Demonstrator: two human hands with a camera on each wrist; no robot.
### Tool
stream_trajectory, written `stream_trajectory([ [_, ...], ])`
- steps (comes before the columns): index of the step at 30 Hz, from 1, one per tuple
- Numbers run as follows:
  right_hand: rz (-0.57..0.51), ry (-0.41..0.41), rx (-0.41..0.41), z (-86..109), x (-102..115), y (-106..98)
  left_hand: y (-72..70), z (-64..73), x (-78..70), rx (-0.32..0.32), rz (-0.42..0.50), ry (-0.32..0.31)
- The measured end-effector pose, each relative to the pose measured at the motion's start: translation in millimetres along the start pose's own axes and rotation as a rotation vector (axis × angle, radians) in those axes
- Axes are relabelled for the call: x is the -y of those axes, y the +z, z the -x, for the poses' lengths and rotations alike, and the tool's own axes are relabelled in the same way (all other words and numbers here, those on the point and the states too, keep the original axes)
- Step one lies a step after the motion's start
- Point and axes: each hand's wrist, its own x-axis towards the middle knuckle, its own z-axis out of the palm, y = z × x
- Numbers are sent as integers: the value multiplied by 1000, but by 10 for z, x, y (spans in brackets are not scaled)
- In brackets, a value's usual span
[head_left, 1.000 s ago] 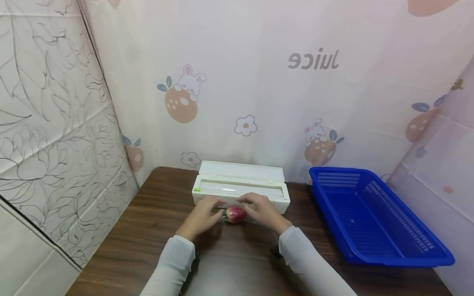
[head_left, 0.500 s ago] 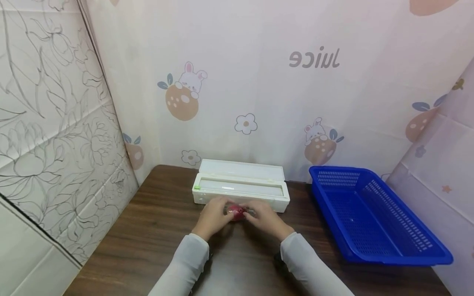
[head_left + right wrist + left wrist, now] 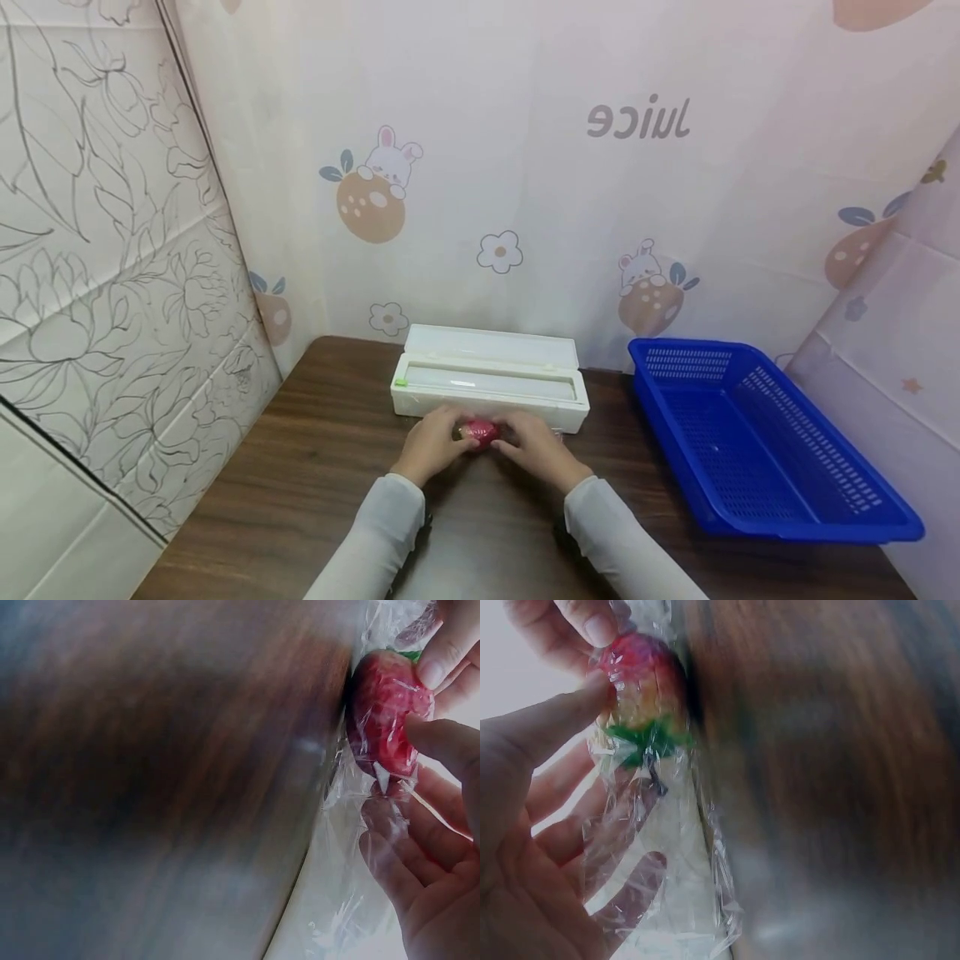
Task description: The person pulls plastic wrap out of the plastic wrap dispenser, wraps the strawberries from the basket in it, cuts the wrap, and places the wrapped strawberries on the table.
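A red, strawberry-like fruit (image 3: pixel 480 431) with a green leafy cap lies between both hands, wrapped in clear plastic film (image 3: pixel 630 877). In the left wrist view its yellowish upper part, leaves and dark stem show through the film. My left hand (image 3: pixel 431 446) holds it at the leafy side, thumb in front and fingers behind. My right hand (image 3: pixel 542 450) grips the other end, its thumb pressed on the red skin. Loose film spreads over the fingers of both hands. Just behind them stands a white film dispenser box (image 3: pixel 491 404), lid raised, with a green slider (image 3: pixel 401 382).
A blue plastic basket (image 3: pixel 810 530) with perforated sides stands to the right on the brown wooden table (image 3: pixel 300 467). A patterned curtain (image 3: pixel 525 167) hangs behind the table, and another flower-printed sheet (image 3: pixel 112 250) closes off the left.
My left hand has shifted right and both hands have closed in on the fruit. Its leafy end, visible in the head view a second ago, is now covered and mostly red skin shows.
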Motion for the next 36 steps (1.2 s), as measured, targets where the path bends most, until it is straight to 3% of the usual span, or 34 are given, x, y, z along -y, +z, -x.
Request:
stream_trajectory([
  [8, -28, 90, 62, 79, 16, -46, -38, 37, -17, 93, 46, 25],
  [21, -104, 59, 169, 251, 15, -88, -83, 162, -22, 143, 58, 128],
  [25, -92, 34, 206, 290, 30, -99, -105, 194, -28, 189, 36, 154],
  [36, -1, -50, 161, 346, 51, -110, -83, 206, 35, 278, 94, 102],
])
